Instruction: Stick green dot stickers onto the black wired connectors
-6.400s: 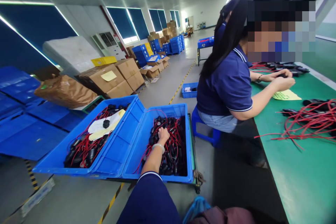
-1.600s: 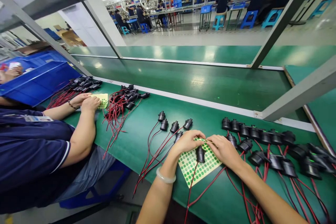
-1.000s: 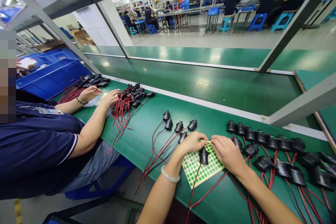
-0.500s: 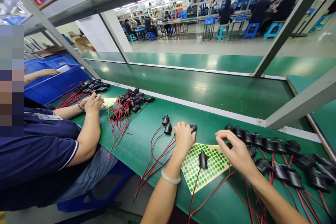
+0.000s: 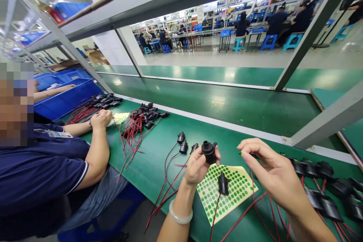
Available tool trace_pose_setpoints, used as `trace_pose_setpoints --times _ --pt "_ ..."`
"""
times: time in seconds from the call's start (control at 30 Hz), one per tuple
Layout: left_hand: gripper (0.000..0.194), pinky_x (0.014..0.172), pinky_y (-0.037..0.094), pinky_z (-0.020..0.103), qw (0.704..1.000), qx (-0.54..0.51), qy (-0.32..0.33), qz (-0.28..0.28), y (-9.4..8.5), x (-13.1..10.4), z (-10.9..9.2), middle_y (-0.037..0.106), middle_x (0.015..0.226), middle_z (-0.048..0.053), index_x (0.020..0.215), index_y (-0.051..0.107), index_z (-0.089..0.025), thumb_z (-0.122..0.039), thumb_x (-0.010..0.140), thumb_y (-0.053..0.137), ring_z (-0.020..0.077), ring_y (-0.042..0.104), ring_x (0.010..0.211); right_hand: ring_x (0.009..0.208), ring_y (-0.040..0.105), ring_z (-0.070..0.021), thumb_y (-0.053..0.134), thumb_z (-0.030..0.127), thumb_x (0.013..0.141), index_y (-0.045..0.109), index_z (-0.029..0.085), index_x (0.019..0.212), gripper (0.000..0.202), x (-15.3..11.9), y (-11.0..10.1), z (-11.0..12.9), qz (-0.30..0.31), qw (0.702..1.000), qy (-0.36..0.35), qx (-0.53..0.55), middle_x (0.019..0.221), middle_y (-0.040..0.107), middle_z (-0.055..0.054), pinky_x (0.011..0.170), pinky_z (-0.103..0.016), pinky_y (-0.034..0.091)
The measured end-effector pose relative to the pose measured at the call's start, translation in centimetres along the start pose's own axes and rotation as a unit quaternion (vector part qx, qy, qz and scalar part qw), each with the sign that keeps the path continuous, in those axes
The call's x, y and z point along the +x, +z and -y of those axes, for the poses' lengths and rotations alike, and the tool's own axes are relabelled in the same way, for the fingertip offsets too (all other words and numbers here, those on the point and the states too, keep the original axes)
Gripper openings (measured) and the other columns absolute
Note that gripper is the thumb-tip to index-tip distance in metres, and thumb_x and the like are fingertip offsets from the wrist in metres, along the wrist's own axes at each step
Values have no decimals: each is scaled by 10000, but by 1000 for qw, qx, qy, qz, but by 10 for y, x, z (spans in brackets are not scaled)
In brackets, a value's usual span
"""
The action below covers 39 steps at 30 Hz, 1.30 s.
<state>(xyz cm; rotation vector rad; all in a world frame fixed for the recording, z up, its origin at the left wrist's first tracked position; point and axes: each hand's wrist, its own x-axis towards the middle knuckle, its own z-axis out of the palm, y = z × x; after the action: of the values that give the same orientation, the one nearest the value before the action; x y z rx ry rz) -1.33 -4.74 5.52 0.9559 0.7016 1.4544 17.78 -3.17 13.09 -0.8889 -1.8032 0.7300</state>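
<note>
My left hand (image 5: 197,164) grips a small black pump (image 5: 209,152), its round nozzle tilted up toward me, above the worktop. To the right, my right hand (image 5: 269,170) pinches a tiny green round sticker (image 5: 240,152) between thumb and forefinger, apart from the pump. Below both hands lies a yellowish sheet of green dot stickers (image 5: 238,193). Another black pump (image 5: 223,183) rests on that sheet, its red and black wires running toward me. Left of my left hand, further pumps (image 5: 183,146) lie on the green worktop.
Rows of black pumps (image 5: 309,168), several with green dots, lie at the right, partly behind my right hand. A co-worker (image 5: 56,162) sits at the left by a pile of wired pumps (image 5: 149,115) and a blue bin (image 5: 68,96). Metal shelf posts (image 5: 127,51) frame the bench.
My left hand has lifted a pump off the worktop and turned its nozzle up. My right hand has come nearer, and a green sticker now shows at its fingertips.
</note>
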Motion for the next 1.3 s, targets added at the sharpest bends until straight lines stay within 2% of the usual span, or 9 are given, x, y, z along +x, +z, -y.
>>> trace_pose_setpoints --times 0.1,0.23,0.43,0.53,0.7,0.93,1.13,1.3 --pt "685 528 395 275 997 -54 -23 42 5 -4 5 542 654 20 1012 633 -113 -733 720 641 111 465 520 896 628 -213 564 315 959 591 253 849 129 -4 -1 13 27 999 6 24 957 638 -54 747 -296 524" --pt "702 458 296 208 994 -63 12 87 10 -5 15 476 576 -32 934 590 -131 -793 703 614 74 379 469 920 621 -174 545 252 973 569 259 867 109 -11 1 22 77 997 8 28 964 614 -26 765 -246 506" --pt "675 557 372 226 998 -16 35 47 12 -9 23 522 699 -13 946 532 -172 -776 672 658 110 454 581 1009 595 -127 525 203 961 564 268 876 114 -15 13 23 104 994 -10 -21 1033 560 -12 837 -197 473" --pt "658 594 354 228 998 6 31 48 10 -11 25 507 745 -14 987 536 -173 -739 686 683 111 436 629 1036 580 -121 518 199 962 564 269 883 115 -17 16 21 103 994 -13 -42 1061 546 -12 862 -203 456" --pt "645 586 298 225 997 48 34 59 11 -12 24 483 787 -12 998 545 -165 -721 703 687 103 386 648 1050 559 -138 509 190 967 568 260 904 111 -18 19 17 99 992 -29 -73 1063 529 -24 867 -237 433" --pt "634 577 312 230 994 81 39 58 17 -9 14 489 780 -3 953 527 -170 -744 714 654 116 408 649 1023 550 -147 512 176 971 566 240 906 106 -19 20 15 95 989 -45 -100 1055 532 -31 849 -250 409" --pt "647 555 294 226 995 74 24 58 19 -9 12 478 759 -12 950 517 -172 -752 702 658 106 382 620 1006 542 -158 509 145 974 564 214 934 96 -19 20 16 87 986 -74 -124 1045 538 -45 865 -267 393" --pt "620 558 300 222 995 68 38 61 18 -9 11 487 771 -11 963 521 -170 -723 722 667 103 389 624 985 541 -164 507 132 976 561 201 942 94 -19 21 18 80 981 -95 -148 1030 543 -49 856 -271 396"
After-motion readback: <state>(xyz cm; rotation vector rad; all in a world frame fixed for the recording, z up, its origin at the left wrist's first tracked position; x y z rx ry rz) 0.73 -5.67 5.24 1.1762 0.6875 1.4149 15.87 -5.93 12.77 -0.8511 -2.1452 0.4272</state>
